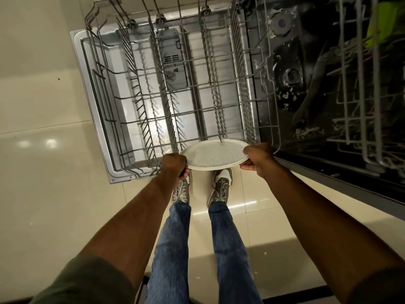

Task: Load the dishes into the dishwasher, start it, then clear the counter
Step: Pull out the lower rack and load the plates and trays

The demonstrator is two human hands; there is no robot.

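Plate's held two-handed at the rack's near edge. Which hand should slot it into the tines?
Right hand, likely: thumb under, fingers over the plate's rim, a plain pinch. Left hand's grip curls under the opposite edge, crowded against the lower rack's front wires.

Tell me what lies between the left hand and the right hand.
In the head view, a pale round plate spans the gap: the left hand grips one edge, the right hand the opposite edge.

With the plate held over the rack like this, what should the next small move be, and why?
Probably tip the plate on edge and lower it between the near tines of the lower rack: the left hand and right hand hold it roughly flat at the empty rack's near edge.
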